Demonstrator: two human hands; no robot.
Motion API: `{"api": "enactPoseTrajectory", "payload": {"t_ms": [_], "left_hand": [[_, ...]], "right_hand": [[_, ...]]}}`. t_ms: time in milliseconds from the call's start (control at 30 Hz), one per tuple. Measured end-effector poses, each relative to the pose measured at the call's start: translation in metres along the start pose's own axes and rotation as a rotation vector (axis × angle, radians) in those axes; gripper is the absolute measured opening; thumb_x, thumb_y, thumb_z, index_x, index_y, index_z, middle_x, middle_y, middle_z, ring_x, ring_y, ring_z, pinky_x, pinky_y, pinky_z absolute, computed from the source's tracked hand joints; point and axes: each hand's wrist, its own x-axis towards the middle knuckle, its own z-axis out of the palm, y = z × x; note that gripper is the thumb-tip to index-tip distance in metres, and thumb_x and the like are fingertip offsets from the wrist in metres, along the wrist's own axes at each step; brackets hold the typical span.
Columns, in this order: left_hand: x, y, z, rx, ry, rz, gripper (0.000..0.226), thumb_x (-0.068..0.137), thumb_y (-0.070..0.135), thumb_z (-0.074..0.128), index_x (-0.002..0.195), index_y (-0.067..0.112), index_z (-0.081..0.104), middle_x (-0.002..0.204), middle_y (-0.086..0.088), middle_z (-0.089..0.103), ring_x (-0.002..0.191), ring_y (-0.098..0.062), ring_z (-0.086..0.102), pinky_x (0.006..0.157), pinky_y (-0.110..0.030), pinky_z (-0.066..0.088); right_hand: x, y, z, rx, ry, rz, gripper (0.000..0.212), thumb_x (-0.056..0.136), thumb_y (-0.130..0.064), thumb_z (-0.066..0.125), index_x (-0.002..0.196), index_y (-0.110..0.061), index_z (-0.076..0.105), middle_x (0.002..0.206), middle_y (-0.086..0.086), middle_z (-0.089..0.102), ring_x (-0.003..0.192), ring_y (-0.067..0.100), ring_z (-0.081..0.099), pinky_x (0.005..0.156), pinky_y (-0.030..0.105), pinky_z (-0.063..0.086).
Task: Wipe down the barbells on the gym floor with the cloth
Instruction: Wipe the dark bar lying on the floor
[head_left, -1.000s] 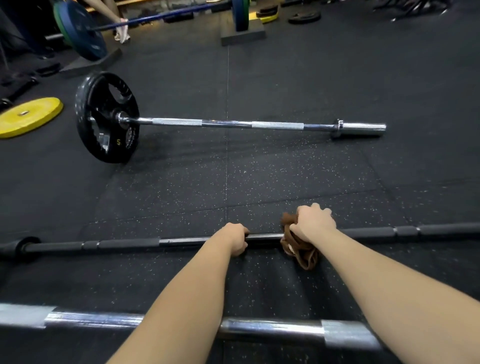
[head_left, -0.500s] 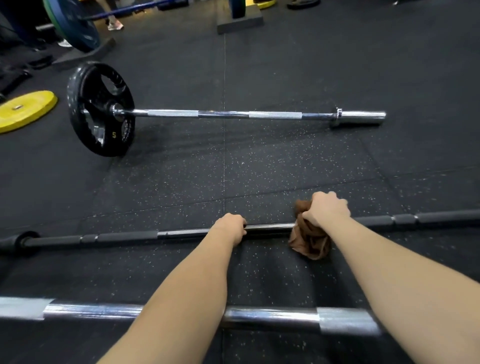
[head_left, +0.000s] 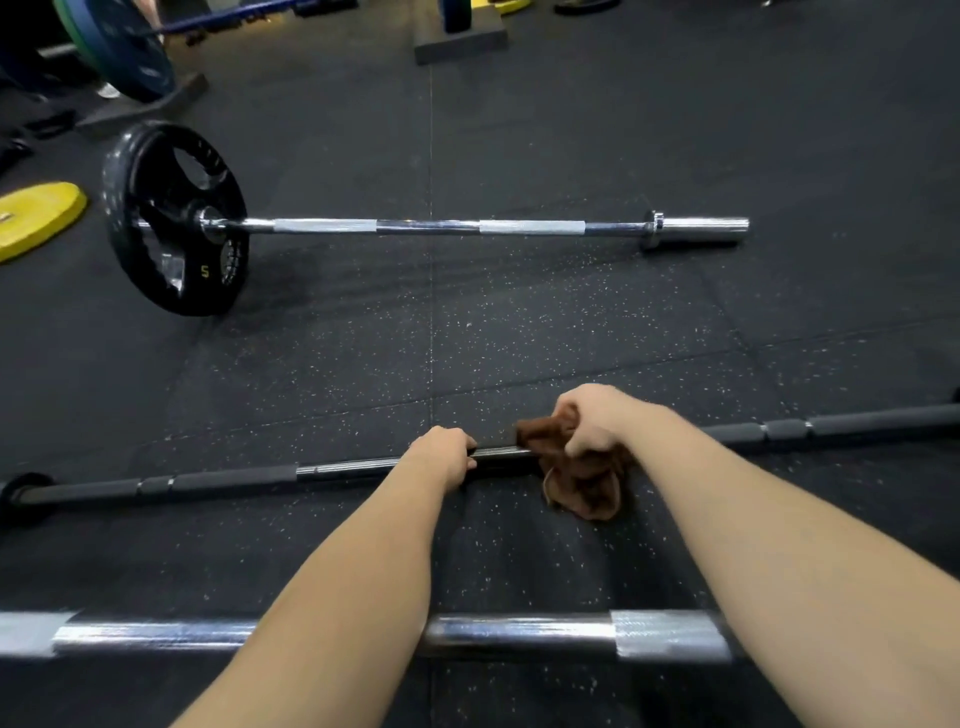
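Note:
A dark barbell (head_left: 234, 475) lies across the black gym floor in front of me. My left hand (head_left: 444, 457) grips its shaft near the middle. Just to the right, my right hand (head_left: 597, 421) holds a brown cloth (head_left: 582, 478) bunched around the same bar, the cloth's loose end hanging onto the floor. A chrome barbell (head_left: 519, 636) lies nearest me, under my forearms. Farther off lies another chrome barbell (head_left: 426, 226) with a black plate (head_left: 171, 218) on its left end.
A yellow plate (head_left: 36, 215) lies flat at the far left. A blue plate (head_left: 119, 47) on a bar sits on a block at the top left, with a person's shoe beside it. Another block (head_left: 460, 36) stands at top centre.
My right hand slid the cloth rightward along the dark bar, widening the gap to my left hand, which stayed gripping the shaft. The view tipped further down.

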Motion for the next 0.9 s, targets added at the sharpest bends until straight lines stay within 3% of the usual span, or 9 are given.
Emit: {"api": "enactPoseTrajectory", "payload": {"t_ms": [100,200,300,433,500,567,633,800,900], "left_hand": [[0.000,0.000,0.000,0.010,0.000,0.001,0.032,0.105,0.025,0.054,0.136,0.019,0.063,0.131,-0.013,0.064,0.122,-0.032,0.059,0.102,-0.038,0.049],[0.000,0.000,0.000,0.015,-0.003,-0.002,0.031,0.105,0.025,0.054,0.134,0.019,0.063,0.131,-0.012,0.064,0.121,-0.032,0.059,0.100,-0.038,0.049],[0.000,0.000,-0.002,0.020,-0.015,-0.003,0.032,0.106,0.026,0.053,0.136,0.019,0.062,0.132,-0.012,0.063,0.122,-0.031,0.058,0.101,-0.038,0.049],[0.002,0.000,-0.002,0.025,-0.026,-0.011,0.032,0.105,0.027,0.054,0.134,0.017,0.062,0.130,-0.012,0.063,0.120,-0.031,0.059,0.101,-0.040,0.049],[0.002,-0.001,-0.002,0.017,-0.027,-0.017,0.032,0.105,0.028,0.055,0.135,0.016,0.062,0.132,-0.012,0.063,0.122,-0.031,0.058,0.103,-0.040,0.049],[0.002,-0.001,-0.001,0.005,-0.026,-0.018,0.032,0.105,0.027,0.055,0.134,0.015,0.062,0.132,-0.012,0.063,0.122,-0.031,0.059,0.103,-0.039,0.049],[0.003,-0.001,-0.001,-0.003,-0.028,-0.023,0.032,0.105,0.027,0.055,0.134,0.016,0.063,0.132,-0.011,0.064,0.122,-0.031,0.059,0.101,-0.038,0.049],[0.001,0.000,-0.002,0.008,-0.029,-0.019,0.031,0.105,0.027,0.054,0.133,0.018,0.063,0.132,-0.013,0.062,0.122,-0.033,0.058,0.099,-0.038,0.049],[0.001,0.001,-0.002,0.020,-0.035,-0.011,0.027,0.105,0.024,0.055,0.129,0.016,0.065,0.127,-0.013,0.064,0.116,-0.034,0.061,0.093,-0.036,0.050]], "right_hand": [[-0.004,0.034,-0.014,0.080,0.060,0.214,0.027,0.073,-0.028,0.081,0.094,-0.021,0.067,0.103,0.004,0.068,0.096,0.028,0.064,0.083,0.030,0.054],[-0.003,0.027,-0.009,-0.046,0.106,0.263,0.026,0.080,-0.028,0.073,0.098,-0.017,0.059,0.118,0.011,0.063,0.110,0.037,0.060,0.092,0.038,0.052],[-0.002,-0.002,0.005,-0.216,0.101,0.122,0.035,0.092,-0.017,0.059,0.126,-0.015,0.054,0.133,0.016,0.046,0.123,0.043,0.047,0.099,0.047,0.048],[0.006,-0.022,0.018,-0.080,0.065,-0.068,0.046,0.092,-0.012,0.056,0.133,-0.032,0.050,0.126,0.008,0.042,0.122,0.038,0.046,0.097,0.049,0.049],[0.005,-0.015,0.006,0.103,0.244,-0.046,0.047,0.093,-0.011,0.054,0.131,-0.038,0.055,0.124,0.005,0.041,0.121,0.034,0.045,0.096,0.046,0.049],[0.000,-0.003,-0.015,0.249,0.531,0.005,0.041,0.094,-0.008,0.051,0.123,-0.035,0.061,0.122,0.004,0.039,0.117,0.030,0.040,0.090,0.042,0.049],[-0.006,0.008,-0.027,0.212,0.670,0.089,0.033,0.095,-0.009,0.054,0.118,-0.032,0.062,0.123,0.005,0.037,0.115,0.030,0.038,0.081,0.040,0.047],[-0.009,0.005,-0.005,-0.192,0.067,0.167,0.038,0.093,-0.019,0.053,0.129,-0.030,0.058,0.137,0.011,0.034,0.126,0.040,0.034,0.096,0.046,0.043],[-0.013,0.004,0.000,-0.235,-0.065,0.133,0.060,0.088,-0.053,0.065,0.139,-0.026,0.049,0.146,0.013,0.023,0.134,0.044,0.028,0.106,0.051,0.039]]}}
